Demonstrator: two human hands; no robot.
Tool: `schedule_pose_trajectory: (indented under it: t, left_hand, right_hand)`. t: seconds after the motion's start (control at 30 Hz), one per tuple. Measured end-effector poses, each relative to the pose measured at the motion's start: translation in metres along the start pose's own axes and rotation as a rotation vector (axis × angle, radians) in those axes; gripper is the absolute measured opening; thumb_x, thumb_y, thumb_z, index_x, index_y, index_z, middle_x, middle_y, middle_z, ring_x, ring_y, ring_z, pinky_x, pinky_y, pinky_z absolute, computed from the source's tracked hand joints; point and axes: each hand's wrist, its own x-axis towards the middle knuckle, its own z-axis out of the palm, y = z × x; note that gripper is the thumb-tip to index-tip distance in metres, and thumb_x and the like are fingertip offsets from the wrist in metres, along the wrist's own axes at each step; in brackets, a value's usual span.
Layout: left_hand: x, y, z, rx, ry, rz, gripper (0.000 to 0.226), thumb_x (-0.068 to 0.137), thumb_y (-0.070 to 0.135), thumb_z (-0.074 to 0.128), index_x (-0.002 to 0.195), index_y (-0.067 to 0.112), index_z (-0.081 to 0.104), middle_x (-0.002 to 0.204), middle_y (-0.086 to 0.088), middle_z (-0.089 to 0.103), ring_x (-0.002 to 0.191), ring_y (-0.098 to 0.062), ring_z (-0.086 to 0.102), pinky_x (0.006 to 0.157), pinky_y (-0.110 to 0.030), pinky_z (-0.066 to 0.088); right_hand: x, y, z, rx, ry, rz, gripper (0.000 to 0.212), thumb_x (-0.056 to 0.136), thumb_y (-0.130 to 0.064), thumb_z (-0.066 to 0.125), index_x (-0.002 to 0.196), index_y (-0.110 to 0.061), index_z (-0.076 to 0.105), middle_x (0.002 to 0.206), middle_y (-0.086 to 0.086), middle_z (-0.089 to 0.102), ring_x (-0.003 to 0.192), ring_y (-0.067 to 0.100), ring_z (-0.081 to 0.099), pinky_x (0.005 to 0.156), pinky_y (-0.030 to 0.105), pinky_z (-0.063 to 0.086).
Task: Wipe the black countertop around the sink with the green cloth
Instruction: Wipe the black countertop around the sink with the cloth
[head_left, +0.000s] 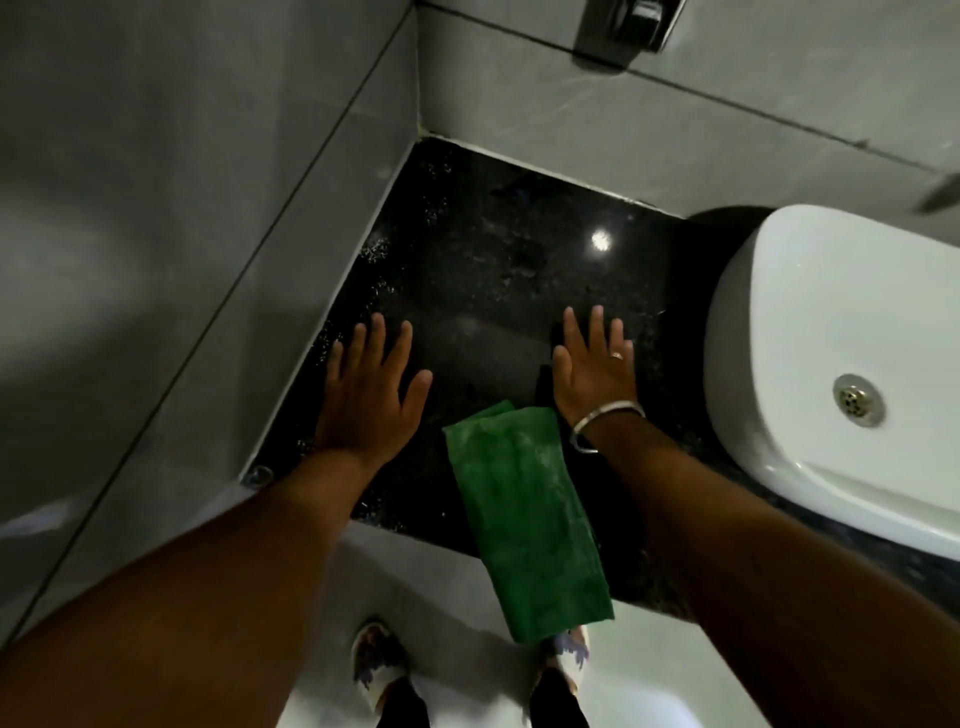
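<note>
The green cloth (524, 519) lies folded on the black countertop (488, 260), its near end hanging over the front edge. My left hand (371, 397) hovers flat over the counter's left part, fingers spread, holding nothing. My right hand (595, 371) is spread just beyond the cloth's far right corner, with a ring and a metal bangle on it, also holding nothing. Neither hand grips the cloth. The white sink (831, 374) stands on the counter to the right.
Grey tiled walls (208, 208) close the counter on the left and at the back. A dark wall-mounted fixture (623, 26) hangs above. The sink drain (858, 400) is visible. Below the counter edge I see a light floor and my sandalled feet (376, 665).
</note>
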Motion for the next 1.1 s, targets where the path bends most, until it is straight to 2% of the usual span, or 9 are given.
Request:
schedule_pose_trajectory:
  t: [0.17, 0.23, 0.3, 0.43, 0.53, 0.67, 0.8, 0.93, 1.1]
  left_hand:
    - [-0.003, 0.01, -0.004, -0.059, -0.053, -0.044, 0.073, 0.093, 0.057, 0.026, 0.156, 0.02, 0.015, 0.165, -0.012, 0.01, 0.152, -0.031, 0.005, 0.123, -0.052, 0.004]
    - [-0.018, 0.037, -0.006, -0.133, -0.006, -0.084, 0.072, 0.097, 0.047, 0.038, 0.155, 0.012, 0.013, 0.165, -0.014, 0.007, 0.152, -0.032, 0.003, 0.123, -0.053, 0.01]
    - [-0.055, 0.085, 0.003, -0.154, 0.077, -0.023, 0.069, 0.098, 0.038, 0.039, 0.155, 0.01, 0.013, 0.164, -0.014, 0.01, 0.152, -0.031, 0.006, 0.123, -0.05, 0.015]
    - [-0.123, 0.165, 0.041, -0.082, -0.057, -0.018, 0.077, 0.096, 0.058, 0.028, 0.155, 0.011, 0.014, 0.164, -0.012, 0.014, 0.152, -0.029, 0.012, 0.122, -0.051, 0.017]
    - [-0.12, 0.137, 0.044, 0.051, -0.078, 0.025, 0.087, 0.092, 0.066, 0.03, 0.153, 0.004, 0.022, 0.162, -0.016, 0.019, 0.151, -0.031, 0.015, 0.121, -0.051, 0.018]
    - [-0.099, 0.034, 0.012, 0.162, -0.036, 0.014, 0.087, 0.091, 0.067, 0.028, 0.154, 0.007, 0.021, 0.162, -0.016, 0.018, 0.151, -0.033, 0.014, 0.12, -0.054, 0.019]
    - [-0.084, -0.051, -0.027, 0.275, -0.122, 0.049, 0.09, 0.089, 0.073, 0.017, 0.156, 0.014, 0.015, 0.165, -0.008, 0.013, 0.151, -0.03, 0.017, 0.122, -0.048, 0.014]
    - [-0.095, -0.016, -0.003, 0.189, -0.058, -0.026, 0.089, 0.086, 0.067, 0.033, 0.155, 0.013, 0.017, 0.164, -0.011, 0.013, 0.151, -0.032, 0.012, 0.122, -0.051, 0.011]
    - [-0.116, -0.002, 0.001, 0.104, -0.118, 0.087, 0.084, 0.089, 0.063, 0.035, 0.156, 0.018, 0.015, 0.165, -0.005, 0.011, 0.153, -0.025, 0.007, 0.122, -0.05, 0.011]
  right_hand:
    - [0.019, 0.006, 0.016, -0.054, 0.017, 0.018, 0.061, 0.094, -0.045, 0.028, 0.151, -0.033, 0.009, 0.164, 0.009, 0.006, 0.148, 0.039, 0.004, 0.117, 0.058, 0.002]
    - [0.017, 0.005, 0.017, -0.049, 0.043, 0.014, 0.062, 0.091, -0.048, 0.027, 0.15, -0.034, 0.012, 0.163, 0.008, 0.01, 0.148, 0.039, 0.007, 0.116, 0.059, 0.003]
    - [0.016, 0.005, 0.016, -0.042, 0.056, 0.007, 0.063, 0.091, -0.048, 0.029, 0.15, -0.034, 0.014, 0.163, 0.009, 0.012, 0.148, 0.038, 0.008, 0.115, 0.06, 0.005]
    - [0.017, 0.006, 0.018, -0.032, 0.047, -0.019, 0.062, 0.092, -0.046, 0.029, 0.15, -0.033, 0.012, 0.163, 0.008, 0.008, 0.148, 0.038, 0.005, 0.116, 0.06, 0.003]
    - [0.018, 0.007, 0.019, -0.036, 0.064, -0.021, 0.062, 0.092, -0.046, 0.026, 0.15, -0.032, 0.011, 0.163, 0.009, 0.007, 0.148, 0.038, 0.004, 0.116, 0.06, 0.002]
    - [0.017, 0.005, 0.016, -0.004, 0.029, -0.02, 0.061, 0.093, -0.047, 0.023, 0.15, -0.032, 0.009, 0.164, 0.009, 0.003, 0.149, 0.037, 0.001, 0.117, 0.06, 0.0]
    - [0.016, 0.003, 0.015, 0.014, 0.036, -0.009, 0.063, 0.091, -0.047, 0.026, 0.15, -0.031, 0.012, 0.163, 0.009, 0.005, 0.148, 0.038, 0.002, 0.117, 0.06, 0.001]
    - [0.017, 0.004, 0.015, -0.003, 0.026, -0.007, 0.064, 0.09, -0.049, 0.022, 0.15, -0.031, 0.011, 0.163, 0.009, 0.006, 0.148, 0.038, 0.003, 0.117, 0.06, 0.001]
    - [0.012, -0.001, 0.01, -0.036, 0.037, 0.0, 0.065, 0.091, -0.045, 0.034, 0.151, -0.028, 0.015, 0.162, 0.012, 0.011, 0.147, 0.04, 0.008, 0.116, 0.062, 0.008]
